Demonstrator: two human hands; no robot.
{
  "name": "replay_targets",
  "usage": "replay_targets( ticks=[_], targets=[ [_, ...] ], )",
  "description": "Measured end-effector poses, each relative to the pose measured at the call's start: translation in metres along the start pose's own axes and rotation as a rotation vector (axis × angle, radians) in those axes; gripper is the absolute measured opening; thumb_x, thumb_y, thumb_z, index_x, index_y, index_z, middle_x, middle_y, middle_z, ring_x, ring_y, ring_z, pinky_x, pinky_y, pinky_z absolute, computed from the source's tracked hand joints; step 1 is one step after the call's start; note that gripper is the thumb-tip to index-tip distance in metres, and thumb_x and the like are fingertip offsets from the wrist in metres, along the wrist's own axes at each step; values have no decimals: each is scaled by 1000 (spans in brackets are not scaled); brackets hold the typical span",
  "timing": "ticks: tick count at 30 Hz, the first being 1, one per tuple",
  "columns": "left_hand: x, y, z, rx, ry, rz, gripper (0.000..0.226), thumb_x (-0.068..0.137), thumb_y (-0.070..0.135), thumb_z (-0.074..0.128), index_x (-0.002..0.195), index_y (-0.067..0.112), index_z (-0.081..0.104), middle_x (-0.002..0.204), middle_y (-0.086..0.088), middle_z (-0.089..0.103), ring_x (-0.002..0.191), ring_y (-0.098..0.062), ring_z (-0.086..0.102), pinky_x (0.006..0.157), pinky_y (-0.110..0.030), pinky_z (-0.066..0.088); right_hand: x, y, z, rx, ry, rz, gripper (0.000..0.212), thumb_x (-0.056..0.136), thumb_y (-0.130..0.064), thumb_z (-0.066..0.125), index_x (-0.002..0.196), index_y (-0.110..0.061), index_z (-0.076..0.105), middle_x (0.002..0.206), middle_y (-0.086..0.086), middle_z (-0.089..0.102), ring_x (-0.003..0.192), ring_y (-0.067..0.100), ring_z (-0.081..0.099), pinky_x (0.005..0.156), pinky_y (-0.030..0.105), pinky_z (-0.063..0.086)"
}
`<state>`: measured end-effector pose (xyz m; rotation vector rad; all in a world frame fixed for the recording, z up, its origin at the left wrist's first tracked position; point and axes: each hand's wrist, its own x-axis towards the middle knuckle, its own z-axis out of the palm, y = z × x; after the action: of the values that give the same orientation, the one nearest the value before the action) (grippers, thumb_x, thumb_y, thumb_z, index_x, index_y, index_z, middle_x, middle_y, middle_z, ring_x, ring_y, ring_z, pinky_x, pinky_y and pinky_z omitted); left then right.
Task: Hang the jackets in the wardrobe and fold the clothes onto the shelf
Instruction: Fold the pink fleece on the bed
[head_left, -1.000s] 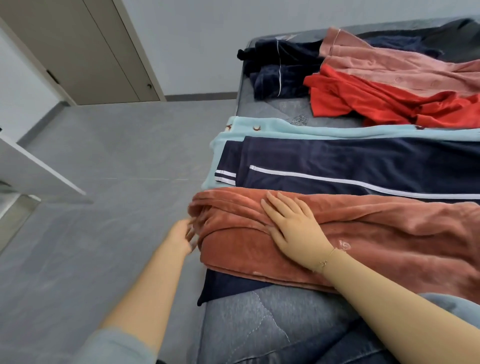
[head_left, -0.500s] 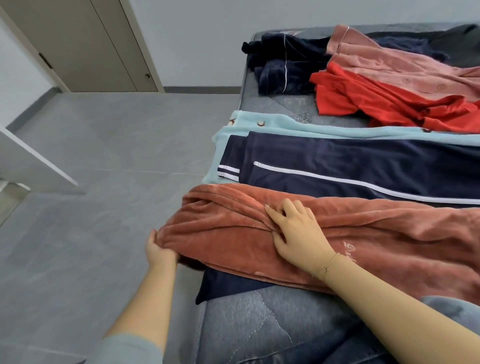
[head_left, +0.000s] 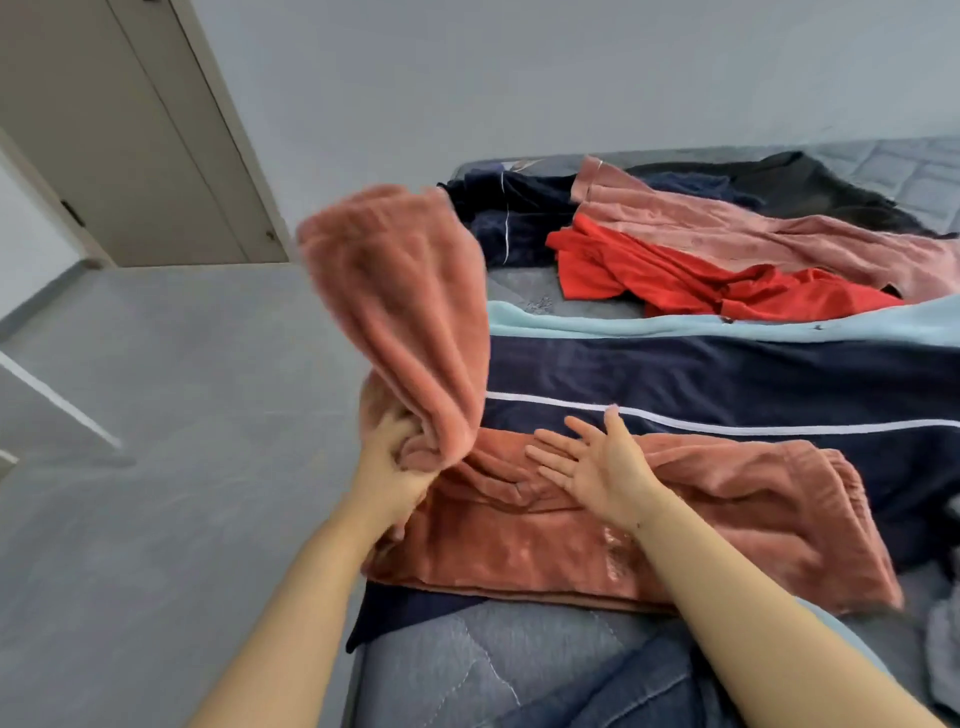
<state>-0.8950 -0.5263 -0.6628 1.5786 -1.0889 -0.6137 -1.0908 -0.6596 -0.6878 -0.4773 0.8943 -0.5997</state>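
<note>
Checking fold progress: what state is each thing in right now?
Left hand: grips the raised end of the terracotta fleece garment.
Right hand: open, fingers spread over it.
Navy striped garment: laid flat.
Red garment: crumpled.
Door: closed.

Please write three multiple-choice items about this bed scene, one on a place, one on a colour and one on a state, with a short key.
1. Where does the rust-pink fleece garment lie?
A. on the floor
B. on the navy white-striped garment
C. on the door

2. What colour is the crumpled garment lying beyond the light blue garment?
A. red
B. yellow
C. green

3. How is the right hand?
A. curled round the fleece
B. clenched and empty
C. open, fingers spread

Key: 1 B, navy cloth shows beyond and under its near edge. 2 A, it is bright red beside the dusty pink garment. 3 C, the palm is flat while the left hand grips the lifted end of the fleece.
</note>
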Motion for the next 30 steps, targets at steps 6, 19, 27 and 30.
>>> replay_targets(
  ticks=[6, 19, 27, 30],
  targets=[
    [-27, -46, 15, 339, -300, 48, 37, 65, -13, 54, 64, 24, 50, 150, 11, 36, 134, -9, 45, 101, -15, 33, -21, -41, -50, 523, -78, 46, 79, 89, -74, 18, 138, -20, 48, 138, 33, 48, 112, 24, 58, 82, 55, 43],
    [-37, -59, 28, 863, -334, 273, 67, 83, 62, 47, 144, 36, 40, 160, 16, -7, 151, -15, -6, 119, -39, -7, -42, -53, -49, -854, 373, -523, 29, 78, -15, 69, 106, -11, 63, 94, 2, 69, 94, 19, 66, 81, 30, 52],
    [-33, -38, 74, 939, -538, 391, 58, 79, 86, 21, 127, 65, 46, 157, 25, -19, 146, -11, -26, 112, -38, -25, -103, -48, -153, -855, 598, -428, 20, 80, -37, 60, 86, -18, 55, 73, -6, 55, 66, 7, 56, 57, 24, 45],
    [-32, -35, 80, 897, -538, 333, 58, 75, 86, 24, 116, 63, 57, 154, 30, -15, 146, -7, -24, 108, -31, -32, -101, -41, -159, -780, 613, -332, 53, 71, -70, 65, 89, -21, 57, 78, -8, 63, 73, 13, 64, 60, 31, 53]
  ],
)
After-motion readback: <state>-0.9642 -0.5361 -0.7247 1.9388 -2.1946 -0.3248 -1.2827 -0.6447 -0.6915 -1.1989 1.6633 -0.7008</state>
